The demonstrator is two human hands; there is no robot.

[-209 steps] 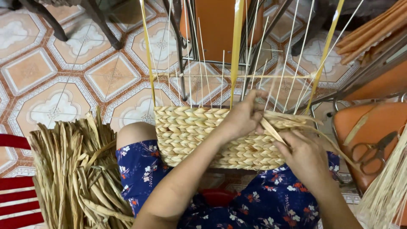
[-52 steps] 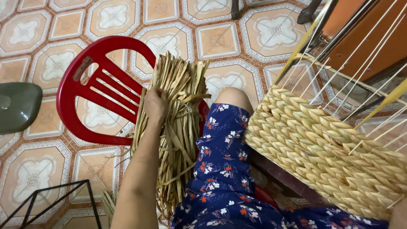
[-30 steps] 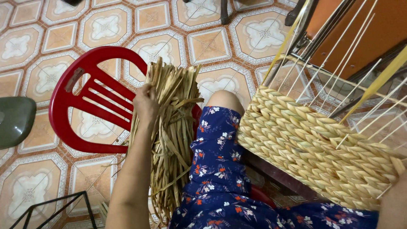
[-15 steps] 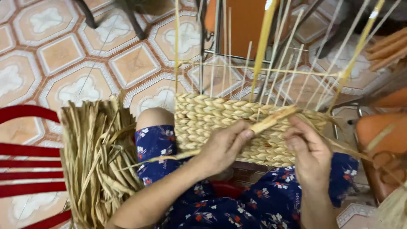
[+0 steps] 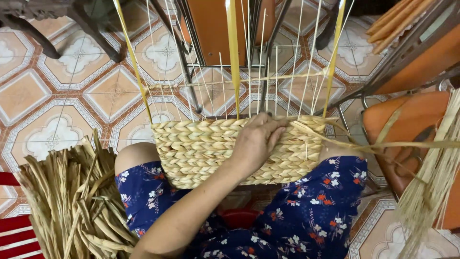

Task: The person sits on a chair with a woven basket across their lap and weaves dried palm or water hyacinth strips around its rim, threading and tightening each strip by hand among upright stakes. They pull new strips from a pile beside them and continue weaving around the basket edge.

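A half-woven straw basket [image 5: 206,148] rests on my lap, over a blue floral dress. Thin pale ribs and flat yellow strips [image 5: 233,72] stand up from its top edge. My left hand [image 5: 258,141] curls over the top rim near the middle and presses on the weave. From just beside that hand, a loose straw strand [image 5: 383,146] runs taut to the right edge of the view. My right hand is out of view.
A thick bundle of dried straw strands [image 5: 72,201] lies at my left on a red plastic chair [image 5: 14,235]. Pale fibres [image 5: 431,192] hang at the right over an orange seat [image 5: 407,124]. Metal chair legs [image 5: 191,86] stand on the patterned tile floor behind the basket.
My right hand has left the view and the loose strand now stretches out to the right. My left hand has shifted onto the basket's top rim. Earlier I reached to the straw bundle.
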